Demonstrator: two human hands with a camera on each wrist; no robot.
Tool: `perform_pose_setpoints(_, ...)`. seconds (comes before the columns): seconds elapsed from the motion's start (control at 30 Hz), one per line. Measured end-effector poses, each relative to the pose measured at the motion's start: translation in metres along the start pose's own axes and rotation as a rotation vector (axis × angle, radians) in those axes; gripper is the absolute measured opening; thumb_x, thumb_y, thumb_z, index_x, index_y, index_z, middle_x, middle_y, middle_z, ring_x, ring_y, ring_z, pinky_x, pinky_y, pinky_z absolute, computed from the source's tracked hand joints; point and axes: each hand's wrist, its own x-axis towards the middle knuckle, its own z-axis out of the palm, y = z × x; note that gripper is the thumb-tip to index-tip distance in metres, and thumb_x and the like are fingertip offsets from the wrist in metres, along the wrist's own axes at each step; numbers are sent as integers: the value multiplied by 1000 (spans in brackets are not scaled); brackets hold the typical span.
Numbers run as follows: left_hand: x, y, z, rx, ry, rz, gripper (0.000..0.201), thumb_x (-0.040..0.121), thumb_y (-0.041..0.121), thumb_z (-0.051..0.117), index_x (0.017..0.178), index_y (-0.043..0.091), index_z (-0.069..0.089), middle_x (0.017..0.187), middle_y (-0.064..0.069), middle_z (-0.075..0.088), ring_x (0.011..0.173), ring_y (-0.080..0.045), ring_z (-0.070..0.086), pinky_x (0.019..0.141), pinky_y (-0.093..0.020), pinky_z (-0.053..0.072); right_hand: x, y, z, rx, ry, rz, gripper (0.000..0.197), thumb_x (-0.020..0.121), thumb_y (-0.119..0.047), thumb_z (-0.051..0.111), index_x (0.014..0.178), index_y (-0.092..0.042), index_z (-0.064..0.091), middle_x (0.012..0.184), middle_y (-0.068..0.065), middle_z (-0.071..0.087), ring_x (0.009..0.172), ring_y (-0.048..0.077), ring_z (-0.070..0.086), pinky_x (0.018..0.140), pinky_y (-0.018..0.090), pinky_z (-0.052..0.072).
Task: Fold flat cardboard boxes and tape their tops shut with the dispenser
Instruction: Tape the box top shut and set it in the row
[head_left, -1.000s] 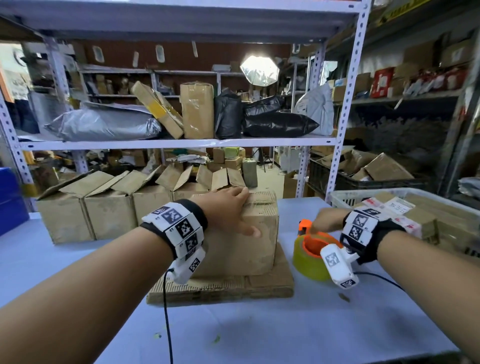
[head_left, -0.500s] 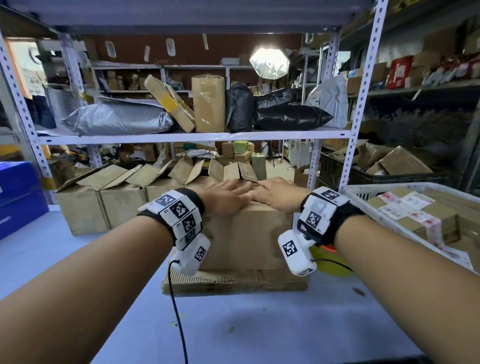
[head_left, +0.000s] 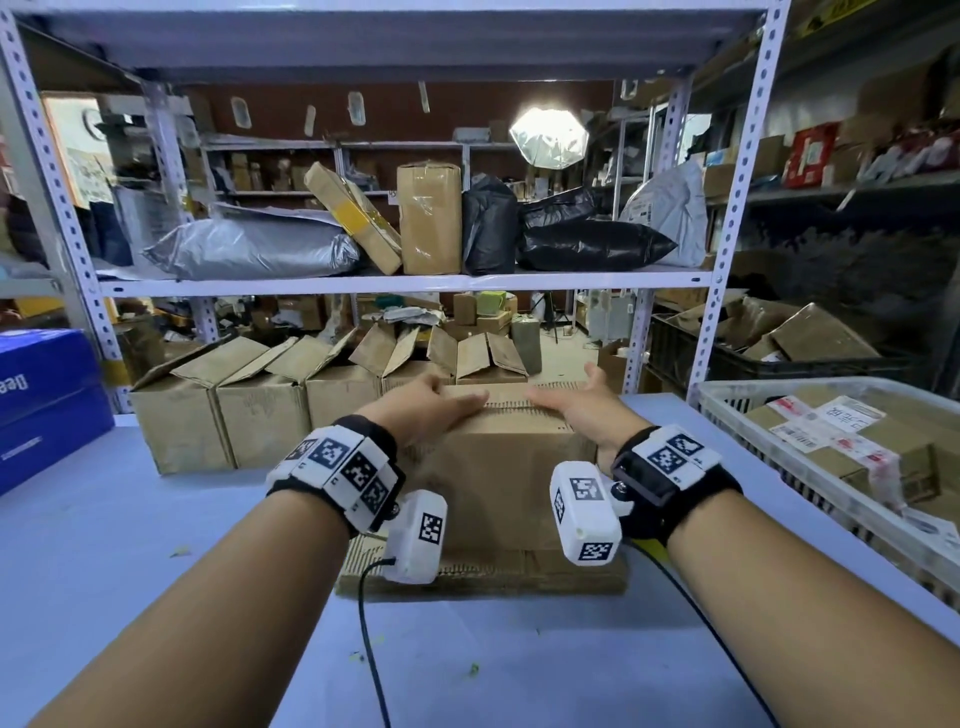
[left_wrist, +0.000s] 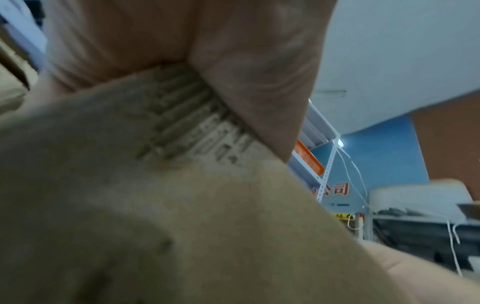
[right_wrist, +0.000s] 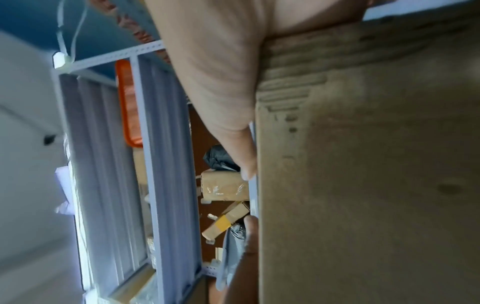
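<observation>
Cardboard box (head_left: 498, 467) top pressed by left hand (head_left: 431, 405), right hand (head_left: 576, 408) (both grips flat, wide).

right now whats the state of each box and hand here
box under the hands: upright on flat cardboard stack, top flaps folded down, no tape visible
left hand: flat on box top, fingers straight
right hand: open, palm against box top's right edge
row of boxes behind: flaps standing open

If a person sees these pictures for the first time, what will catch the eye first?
Both hands lie flat on a cardboard box at the table's centre, left hand and right hand on its top. The box stands on a stack of flat cardboard. Behind it runs a row of open boxes.
</observation>
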Motion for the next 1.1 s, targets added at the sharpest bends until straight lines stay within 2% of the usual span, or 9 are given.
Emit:
perform_pose_setpoints(0.1, -2, 0, -1, 4, 20, -64, 90, 84, 70, 61, 149, 13, 37, 140, -9, 55, 114, -24, 58, 90, -32, 45, -3, -5, -3, -172, -46, 33, 113, 83, -35, 79, 158, -19, -4, 162, 12, 23, 142, 31, 34, 112, 40, 37)
perform_pose_setpoints(0.17, -4, 1, -2, 33, 33, -90, 63, 94, 60, 55, 130, 9, 49, 106, -5, 65, 84, -16, 61, 65, -27, 48, -8, -9, -6, -141, -83, 62, 101, 90, -27, 73, 158, -15, -1, 154, 16, 35, 125, 28, 51, 83, 33, 57)
perform_pose_setpoints(0.27, -11, 0, -7, 0, 10, -82, 43, 105, 45, 41, 113, 6, 56, 98, -13, 69, 78, -24, 69, 58, -32, 57, -18, -9, -12, 74, -157, 118, 45, 99, -14, 58, 135, 7, 42, 88, 18, 71, 70, 21, 70, 45, 24, 53)
perform_pose_setpoints(0.37, -27, -6, -13, -293, -43, -139, 38, 106, 42, 43, 116, 9, 59, 96, -18, 73, 79, -32, 73, 74, -50, 62, -28, -4, -20, 115, -291, 176, 33, 103, -33, 51, 118, -8, 66, 90, 10, 77, 73, 21, 74, 62, 28, 59)
perform_pose_setpoints(0.47, -42, -8, -28, -437, -54, -79, 32, 104, 43, 48, 116, 16, 61, 96, -14, 77, 82, -28, 76, 68, -46, 63, -35, -17, -32, -73, -318, 119, 43, 96, -54, 54, 119, -21, 68, 106, 8, 76, 99, 25, 71, 93, 40, 55)
perform_pose_setpoints(0.67, -67, 8, -72, -698, 119, 204, 40, 101, 54, 45, 115, 24, 68, 109, -5, 74, 99, -27, 70, 83, -45, 59, -54, -64, -50, 68, -225, -244, 53, 92, -58, 58, 124, -16, 65, 113, 8, 74, 111, 31, 67, 103, 54, 48)
perform_pose_setpoints(0.73, -72, 12, -79, -805, 194, 285, 40, 102, 53, 44, 111, 23, 70, 108, -2, 73, 99, -22, 68, 71, -35, 58, -57, -72, -55, 238, -204, -328, 58, 94, -60, 52, 129, -15, 62, 124, 17, 67, 114, 32, 65, 104, 54, 46)
perform_pose_setpoints(0.9, -63, 6, -69, -930, 371, 338, 27, 95, 35, 65, 118, 21, 63, 108, -2, 65, 98, -17, 64, 58, -22, 55, -49, -64, -59, 554, -164, -388, 47, 102, -36, 49, 147, -24, 40, 126, 10, 68, 109, 26, 65, 92, 46, 54)
perform_pose_setpoints(1.1, -43, -18, -43, -918, 320, 342, 88, 79, -14, 70, 148, 34, 42, 142, -2, 49, 123, -20, 54, 88, -34, 56, -24, -19, -50, 415, -199, -350, 89, 84, 23, 49, 153, -29, 28, 146, 5, 51, 118, 24, 64, 79, 36, 58)
